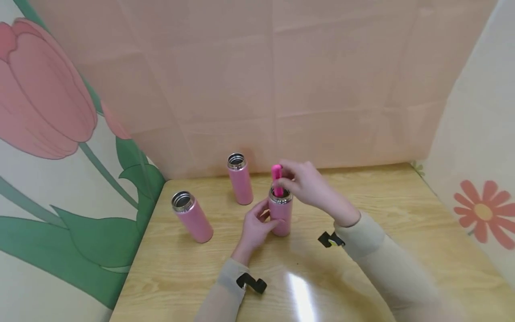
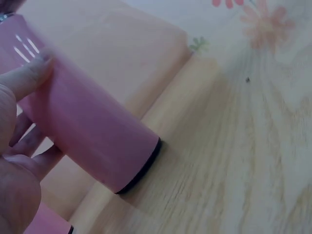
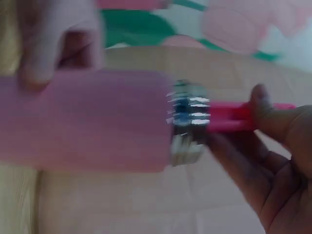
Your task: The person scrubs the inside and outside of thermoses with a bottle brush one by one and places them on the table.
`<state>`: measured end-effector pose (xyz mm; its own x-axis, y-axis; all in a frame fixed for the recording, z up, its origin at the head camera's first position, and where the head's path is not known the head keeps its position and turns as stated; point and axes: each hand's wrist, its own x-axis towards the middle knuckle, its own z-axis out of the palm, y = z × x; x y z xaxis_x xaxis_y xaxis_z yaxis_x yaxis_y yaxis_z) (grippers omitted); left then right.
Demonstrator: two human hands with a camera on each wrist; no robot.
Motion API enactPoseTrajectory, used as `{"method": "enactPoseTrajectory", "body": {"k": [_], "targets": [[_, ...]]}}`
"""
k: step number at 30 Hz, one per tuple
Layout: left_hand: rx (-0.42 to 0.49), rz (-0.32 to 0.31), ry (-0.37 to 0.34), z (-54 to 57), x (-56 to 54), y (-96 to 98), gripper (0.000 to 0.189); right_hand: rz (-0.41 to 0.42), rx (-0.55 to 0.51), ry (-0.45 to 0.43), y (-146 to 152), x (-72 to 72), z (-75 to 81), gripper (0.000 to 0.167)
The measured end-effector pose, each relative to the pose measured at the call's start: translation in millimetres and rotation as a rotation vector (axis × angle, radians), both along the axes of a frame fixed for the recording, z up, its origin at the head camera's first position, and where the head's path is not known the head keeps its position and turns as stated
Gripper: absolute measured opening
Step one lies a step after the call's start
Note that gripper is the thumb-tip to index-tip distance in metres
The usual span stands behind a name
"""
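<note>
An uncapped pink metal bottle (image 1: 280, 219) stands upright on the table, its steel neck (image 3: 187, 122) bare. My left hand (image 1: 256, 226) grips its body from the left, thumb across the front in the left wrist view. Above the mouth, my right hand (image 1: 303, 183) pinches a slim hot-pink handle (image 1: 277, 179) between thumb and fingers. The handle stands nearly upright, its lower part inside the bottle; whatever is at that end is hidden. Blur softens the right wrist view, where the handle (image 3: 226, 117) lies in line with the neck.
Two more uncapped pink bottles stand on the wooden table (image 1: 161, 281): one at the left (image 1: 195, 219), another behind my left hand (image 1: 241, 183). A peach cloth (image 1: 225, 89) hangs along the back edge. Flower-printed panels (image 1: 483, 210) flank both sides.
</note>
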<state>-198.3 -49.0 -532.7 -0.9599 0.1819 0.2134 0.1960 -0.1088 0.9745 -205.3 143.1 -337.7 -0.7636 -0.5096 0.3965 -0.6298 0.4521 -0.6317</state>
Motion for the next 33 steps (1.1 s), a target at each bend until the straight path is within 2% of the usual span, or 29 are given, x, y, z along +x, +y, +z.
{"method": "enactPoseTrajectory", "body": {"k": [3, 5, 11, 18, 22, 25, 30, 33], "targets": [[-0.002, -0.006, -0.034, 1.2, 1.4, 1.3, 0.073, -0.106, -0.082, -0.008, 6.4, 4.3, -14.0, 0.013], [0.003, -0.003, -0.043, 1.8, 2.0, 2.2, 0.074, -0.136, -0.13, -0.003, 10.2, 5.2, -18.8, 0.012], [0.015, 0.007, -0.046, 1.6, 1.6, 0.9, 0.075, -0.16, -0.199, -0.006, 12.5, 5.2, -24.8, 0.013], [-0.019, 0.036, 0.007, 5.0, 0.9, -1.4, 0.075, -0.154, -0.347, 0.029, 16.5, 6.5, -38.1, 0.015], [-0.058, 0.062, 0.009, 7.6, 2.7, -5.2, 0.074, -0.201, -0.439, -0.012, 23.2, 10.2, -47.3, 0.013], [-0.072, 0.055, 0.014, 9.3, 4.5, -8.2, 0.073, -0.24, -0.535, -0.053, 28.5, 16.3, -55.3, 0.011], [-0.138, 0.018, 0.037, 11.5, 7.0, -12.3, 0.069, -0.327, -0.649, -0.035, 37.2, 27.1, -66.9, 0.013], [-0.182, -0.008, 0.048, 14.1, 9.3, -13.8, 0.069, -0.337, -0.71, -0.043, 41.9, 31.9, -70.4, 0.014]]}}
